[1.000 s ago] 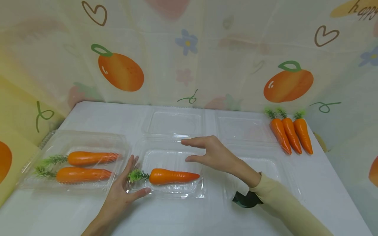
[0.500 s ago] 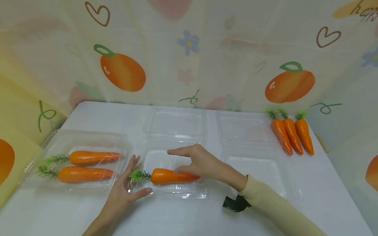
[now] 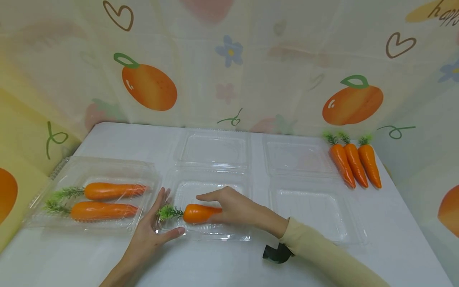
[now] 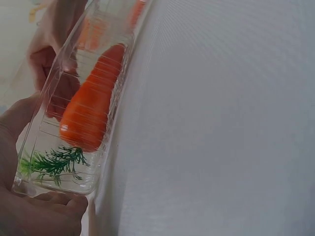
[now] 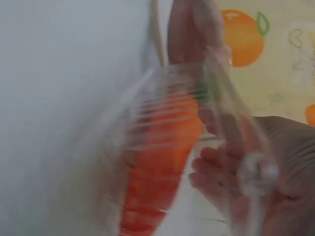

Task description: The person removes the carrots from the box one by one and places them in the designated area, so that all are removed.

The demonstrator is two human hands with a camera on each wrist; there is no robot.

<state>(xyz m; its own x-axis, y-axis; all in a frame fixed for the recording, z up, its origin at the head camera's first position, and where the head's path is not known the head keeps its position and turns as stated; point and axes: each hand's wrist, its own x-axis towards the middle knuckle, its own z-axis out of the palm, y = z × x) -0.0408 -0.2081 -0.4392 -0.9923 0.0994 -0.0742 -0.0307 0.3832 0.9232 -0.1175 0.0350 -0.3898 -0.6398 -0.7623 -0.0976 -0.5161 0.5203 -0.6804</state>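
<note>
In the head view, my left hand (image 3: 148, 227) rests at the left end of the middle clear plastic clamshell box (image 3: 231, 235), thumb along the near side, fingers at the far side. An orange carrot (image 3: 197, 214) with green leaves lies in this box. My right hand (image 3: 240, 209) reaches over its tapered end, thumb against or just over the carrot, index finger stretched out beyond it. The right wrist view, blurred through plastic, shows the right fingers (image 5: 211, 169) beside the carrot (image 5: 162, 157). The left wrist view shows the left thumb (image 4: 61, 209) by the box's end.
On the left, a closed clamshell box (image 3: 107, 161) covers two carrots (image 3: 104, 211). Another open box (image 3: 353, 235) lies right of the middle one, lid toward the curtain (image 3: 279, 79). Three carrots (image 3: 355, 165) lie at the table's far right edge.
My right hand has come left and down over the carrot in the middle box, covering its tapered end. My left hand has stayed at the box's left end.
</note>
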